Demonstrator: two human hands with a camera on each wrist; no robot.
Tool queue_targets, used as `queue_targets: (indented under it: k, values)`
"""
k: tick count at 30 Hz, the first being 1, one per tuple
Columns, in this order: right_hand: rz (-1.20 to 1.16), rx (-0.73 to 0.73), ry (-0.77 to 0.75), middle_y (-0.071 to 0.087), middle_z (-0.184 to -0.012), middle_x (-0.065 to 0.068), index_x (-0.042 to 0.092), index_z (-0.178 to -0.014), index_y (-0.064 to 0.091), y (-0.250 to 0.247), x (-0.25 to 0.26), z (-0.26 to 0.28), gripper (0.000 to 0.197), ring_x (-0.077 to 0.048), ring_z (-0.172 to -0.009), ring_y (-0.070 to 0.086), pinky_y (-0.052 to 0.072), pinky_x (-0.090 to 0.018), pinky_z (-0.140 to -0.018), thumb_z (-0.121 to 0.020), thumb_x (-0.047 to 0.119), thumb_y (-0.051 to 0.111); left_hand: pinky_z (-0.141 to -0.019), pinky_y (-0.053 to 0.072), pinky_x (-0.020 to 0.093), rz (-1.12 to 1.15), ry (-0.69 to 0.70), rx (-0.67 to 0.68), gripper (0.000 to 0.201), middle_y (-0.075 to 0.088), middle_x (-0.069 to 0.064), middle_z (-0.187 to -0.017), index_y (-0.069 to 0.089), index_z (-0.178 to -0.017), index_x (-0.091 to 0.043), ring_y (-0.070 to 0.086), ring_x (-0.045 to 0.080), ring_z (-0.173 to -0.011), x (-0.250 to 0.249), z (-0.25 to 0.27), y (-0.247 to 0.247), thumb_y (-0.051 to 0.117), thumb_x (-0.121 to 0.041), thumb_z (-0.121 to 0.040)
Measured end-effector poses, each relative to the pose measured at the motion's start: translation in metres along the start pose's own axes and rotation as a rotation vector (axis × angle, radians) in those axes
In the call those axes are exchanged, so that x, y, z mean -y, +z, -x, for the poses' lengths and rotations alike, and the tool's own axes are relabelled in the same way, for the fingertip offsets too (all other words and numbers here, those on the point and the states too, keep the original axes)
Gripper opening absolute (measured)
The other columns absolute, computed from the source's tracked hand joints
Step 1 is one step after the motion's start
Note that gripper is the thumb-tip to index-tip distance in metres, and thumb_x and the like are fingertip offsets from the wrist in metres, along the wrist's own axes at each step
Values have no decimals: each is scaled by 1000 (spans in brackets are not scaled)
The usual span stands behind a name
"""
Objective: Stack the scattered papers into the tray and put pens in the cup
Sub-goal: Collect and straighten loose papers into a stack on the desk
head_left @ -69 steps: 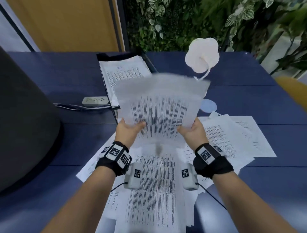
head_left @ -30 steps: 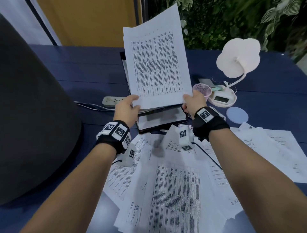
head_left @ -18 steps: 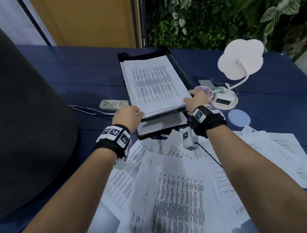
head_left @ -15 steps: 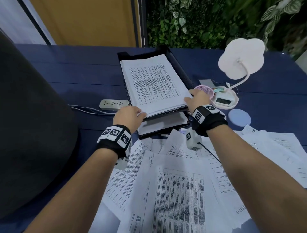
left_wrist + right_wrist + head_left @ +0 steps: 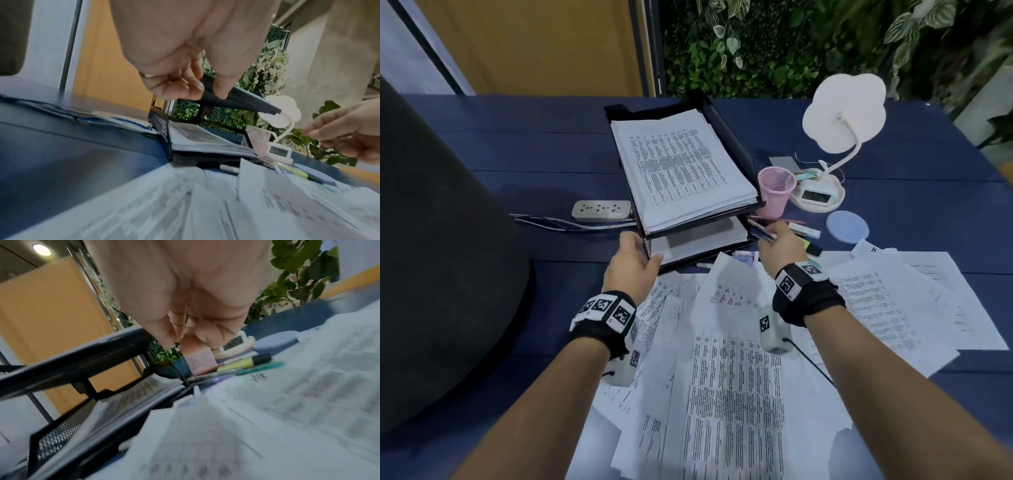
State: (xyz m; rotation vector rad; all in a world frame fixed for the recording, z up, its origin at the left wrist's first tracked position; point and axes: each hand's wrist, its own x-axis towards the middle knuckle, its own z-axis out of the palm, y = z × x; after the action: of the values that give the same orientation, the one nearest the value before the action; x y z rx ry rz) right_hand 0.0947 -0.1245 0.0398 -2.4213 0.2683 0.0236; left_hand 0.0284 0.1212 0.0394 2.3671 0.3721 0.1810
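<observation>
The left hand [image 5: 631, 262] grips the near corner of the black mesh paper tray [image 5: 734, 144]. The right hand [image 5: 780, 245] pinches a dark pen [image 5: 762, 236] beside the pink mesh cup [image 5: 776, 195] — best lifted clear, then dropped in upright.

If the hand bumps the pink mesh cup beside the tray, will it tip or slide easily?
The pink mesh cup looks empty and thin-walled, so it is probably very light and would slide. It is narrower at the base than at the rim, so a push near the rim may well tip it. Lying down, it could roll.
</observation>
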Motion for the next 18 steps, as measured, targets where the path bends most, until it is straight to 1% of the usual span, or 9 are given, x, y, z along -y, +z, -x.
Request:
queue_targets:
  k: [2,4,7,8,10,11,13,15,18]
  values:
    - [7,53,55,63,-113,-18,11,-118,55,4,-21,12,28,-34,-105,59,45,-32,-84,-91,16,53,-72,45,33,-43,-20,81,30,56,-4,-80,42,-107,-18,57,23,-81,6,9,9,60,-32,-88]
    - [33,102,117,63,-113,-16,12,-120,54,8,-41,24,29,-32,-105,59,45,-31,-83,-92,18,53,-75,46,33,-112,-45,196,29,57,-1,-91,46,-108,-18,58,24,-89,13,18,20,60,-33,-88]
    - [96,155,197,63,-113,-14,13,-120,53,12,-69,39,29,-31,-102,59,44,-29,-75,-92,19,53,-89,47,36,-254,-75,369,36,54,5,-116,51,-118,-15,55,25,-104,19,31,40,58,-35,-88]
    - [117,172,209,63,-114,-13,13,-121,53,12,-78,44,29,-31,-104,59,45,-29,-76,-92,20,52,-94,46,37,-295,-81,413,40,52,8,-123,51,-121,-14,53,26,-109,21,36,46,58,-35,-88]
    - [190,217,236,60,-120,-12,16,-122,53,12,-95,53,31,-32,-111,55,49,-33,-85,-92,23,52,-100,43,39,-359,-111,483,48,46,11,-132,47,-129,-12,48,29,-119,22,46,56,57,-36,-89]
    - [242,240,255,57,-124,-11,18,-123,52,10,-102,58,33,-32,-114,52,48,-36,-90,-91,25,51,-102,42,40,-388,-131,508,53,43,12,-134,43,-133,-11,45,30,-123,22,51,60,57,-37,-89]
    - [320,264,288,54,-126,-12,19,-125,51,7,-113,66,36,-33,-116,50,47,-36,-93,-90,27,52,-103,40,41,-408,-168,522,60,42,15,-136,38,-138,-8,43,32,-125,23,59,68,57,-37,-89]
    - [291,270,308,54,-123,-13,16,-124,52,5,-122,72,40,-31,-110,54,47,-31,-88,-86,26,58,-101,41,40,-342,-210,502,63,43,16,-135,36,-137,-6,45,32,-124,21,66,73,61,-36,-87]
    - [194,253,294,55,-117,-15,11,-119,54,4,-130,79,39,-30,-102,57,44,-27,-75,-82,19,65,-92,49,35,-224,-280,512,66,50,14,-130,38,-135,-5,53,30,-115,17,72,77,66,-36,-84]
